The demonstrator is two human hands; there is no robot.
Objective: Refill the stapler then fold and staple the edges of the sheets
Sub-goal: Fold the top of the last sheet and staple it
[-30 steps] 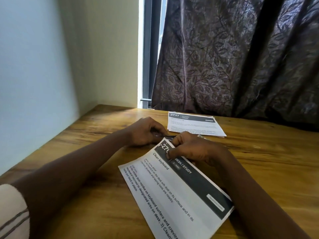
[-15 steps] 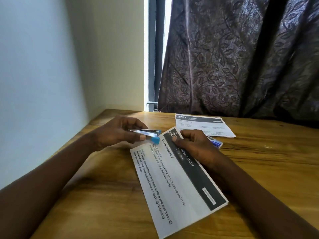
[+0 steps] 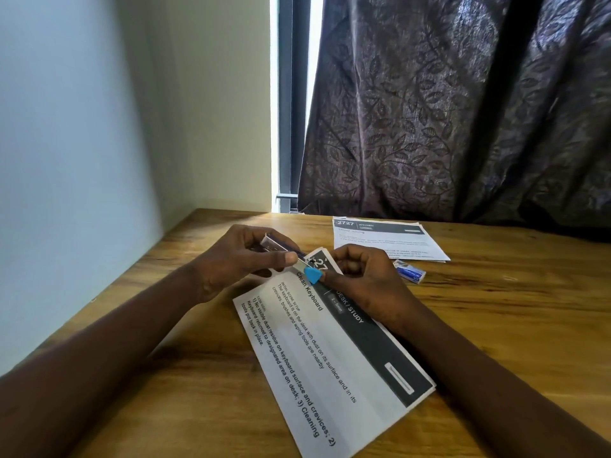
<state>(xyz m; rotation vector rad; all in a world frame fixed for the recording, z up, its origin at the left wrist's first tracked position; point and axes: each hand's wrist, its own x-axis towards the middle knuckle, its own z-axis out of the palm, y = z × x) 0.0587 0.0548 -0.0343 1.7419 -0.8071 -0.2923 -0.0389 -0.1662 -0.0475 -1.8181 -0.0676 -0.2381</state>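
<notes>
My left hand (image 3: 238,259) grips a small metal stapler (image 3: 284,251) whose blue tip (image 3: 313,276) points right, at the top corner of a printed sheet (image 3: 330,358) lying slanted on the wooden table (image 3: 198,391). My right hand (image 3: 363,279) rests on that sheet's dark header and pinches its upper corner beside the blue tip. The stapler's rear is hidden in my left palm. A second stack of printed sheets (image 3: 386,239) lies flat further back.
A small blue-and-white staple box (image 3: 409,272) lies on the table between my right hand and the far sheets. A pale wall (image 3: 82,160) borders the table on the left. A dark patterned curtain (image 3: 463,110) hangs behind the table's far edge.
My left hand came off the sheet's corner with the stapler, its blue tip now showing. The right hand stays on the sheet's corner. The camera has shifted, bringing the staple box into view.
</notes>
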